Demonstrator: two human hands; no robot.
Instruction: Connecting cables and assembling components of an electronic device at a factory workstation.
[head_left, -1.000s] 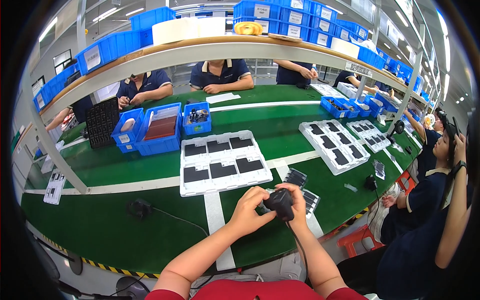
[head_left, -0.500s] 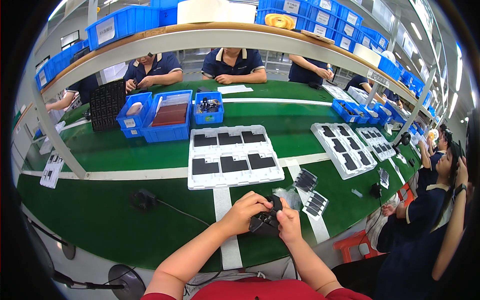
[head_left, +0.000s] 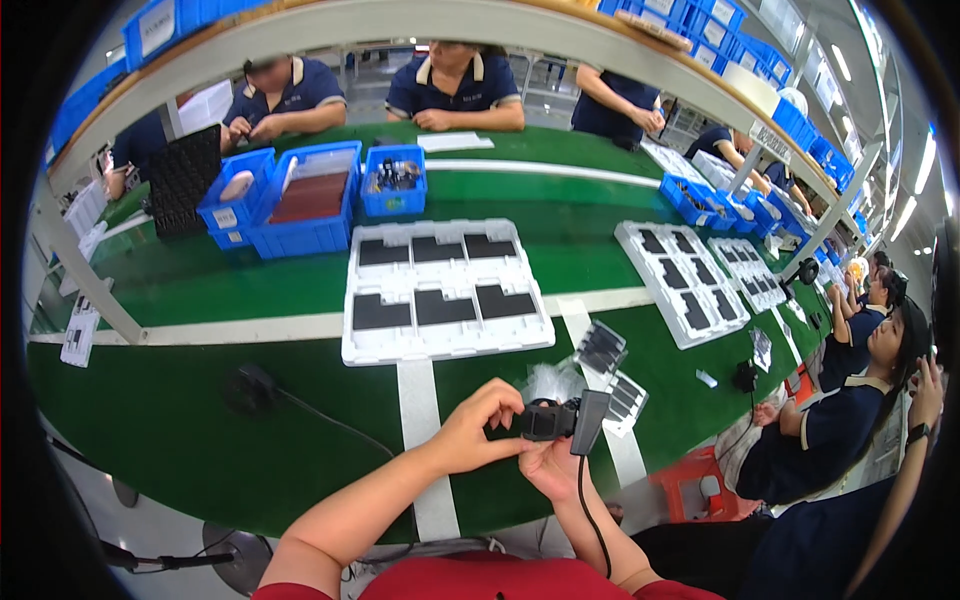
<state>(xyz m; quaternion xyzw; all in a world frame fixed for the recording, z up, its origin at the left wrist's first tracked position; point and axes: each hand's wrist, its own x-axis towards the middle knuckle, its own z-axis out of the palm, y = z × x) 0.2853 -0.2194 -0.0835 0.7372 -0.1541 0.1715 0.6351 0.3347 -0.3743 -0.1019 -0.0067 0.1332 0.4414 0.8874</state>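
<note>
A black device (head_left: pixel 545 423) with a flat, paddle-like part (head_left: pixel 590 422) and a cable is between my hands, above the near edge of the green table. My left hand (head_left: pixel 480 425) grips its left end, thumb below and index finger above. My right hand (head_left: pixel 550 470) is beneath the device, palm partly showing; its fingers are hidden behind the black parts. The cable (head_left: pixel 590 515) runs down along my right forearm. Just beyond lie clear plastic wrap (head_left: pixel 553 383) and small packs of dark strips (head_left: pixel 601 348).
A white tray (head_left: pixel 450 347) of flat black pieces lies ahead, a similar tray (head_left: pixel 690 333) to the right. Blue bins (head_left: pixel 305 238) stand far left. Another black cabled part (head_left: pixel 250 388) rests at left. Co-workers sit across and at right; a shelf frame (head_left: pixel 280 42) spans above.
My hands have turned the device so that its paddle-like part stands at the right. My right hand has moved lower, under it. The view has shifted, and the person at right has moved.
</note>
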